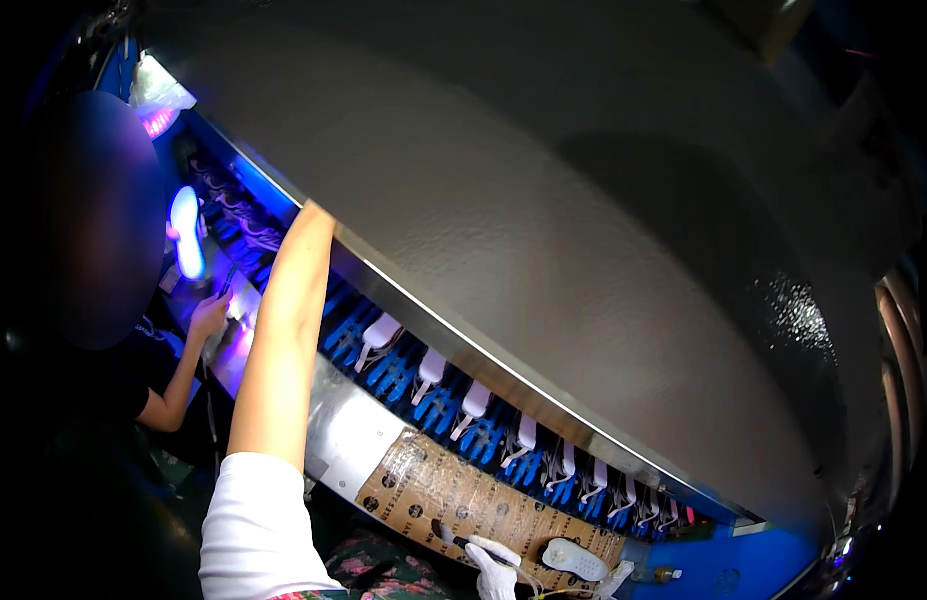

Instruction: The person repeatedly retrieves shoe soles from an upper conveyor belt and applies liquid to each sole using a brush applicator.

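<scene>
My left forearm (281, 330), in a short white sleeve, reaches up and forward from the lower edge. My left hand disappears behind the edge of a large grey hood (543, 230), so its fingers are hidden. At the bottom, a white-gloved hand (497, 575) is beside a dark-handled tool (447, 533); its grip is unclear. Another white-gloved hand (613, 580) is close to one end of a pale shoe sole (573, 559), partly cut off by the frame. Whether either glove is on my right hand, I cannot tell.
Under the hood runs a row of blue holders with pale shoe parts (473, 400). Cardboard (433, 485) covers part of the metal ledge (343, 425). At left, a co-worker's hand (211, 315) is near a sole (187, 232) glowing under violet light. A small bottle (661, 575) lies lower right.
</scene>
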A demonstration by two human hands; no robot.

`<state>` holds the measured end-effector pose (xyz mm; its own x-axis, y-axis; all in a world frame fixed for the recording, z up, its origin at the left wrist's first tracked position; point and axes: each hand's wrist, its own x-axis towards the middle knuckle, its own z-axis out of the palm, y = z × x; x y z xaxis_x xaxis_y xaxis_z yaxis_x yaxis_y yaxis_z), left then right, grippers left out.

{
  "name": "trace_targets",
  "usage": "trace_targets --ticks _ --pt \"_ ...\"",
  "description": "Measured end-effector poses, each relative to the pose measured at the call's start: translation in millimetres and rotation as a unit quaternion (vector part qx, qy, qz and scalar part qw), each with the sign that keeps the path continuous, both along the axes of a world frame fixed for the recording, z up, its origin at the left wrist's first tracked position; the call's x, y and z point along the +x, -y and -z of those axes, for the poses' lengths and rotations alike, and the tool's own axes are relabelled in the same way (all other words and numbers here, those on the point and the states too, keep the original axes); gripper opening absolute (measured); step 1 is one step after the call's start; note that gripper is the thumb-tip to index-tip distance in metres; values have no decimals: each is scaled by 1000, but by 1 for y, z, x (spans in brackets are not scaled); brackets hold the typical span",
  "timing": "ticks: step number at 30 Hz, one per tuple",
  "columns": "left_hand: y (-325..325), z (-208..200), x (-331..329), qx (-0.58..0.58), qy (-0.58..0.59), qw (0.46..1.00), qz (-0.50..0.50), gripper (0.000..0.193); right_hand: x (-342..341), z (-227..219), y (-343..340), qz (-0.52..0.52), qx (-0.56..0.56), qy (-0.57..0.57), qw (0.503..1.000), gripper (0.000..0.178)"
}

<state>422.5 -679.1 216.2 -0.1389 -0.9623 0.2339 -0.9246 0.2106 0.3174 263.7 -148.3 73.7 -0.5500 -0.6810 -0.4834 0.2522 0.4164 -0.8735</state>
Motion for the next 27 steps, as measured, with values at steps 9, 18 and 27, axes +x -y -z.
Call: trace_targets --ticks 9,18,27 --pt "5 -6 -94 -45 -15 990 133 27 -9 13 12 20 -36 0 999 20" --pt "-1 -2 -74 -39 -11 993 111 25 5 1 5 -25 -33 -14 999 19" --pt "10 3 -19 -32 -12 999 28 23 5 -6 12 -34 -45 -4 998 18"
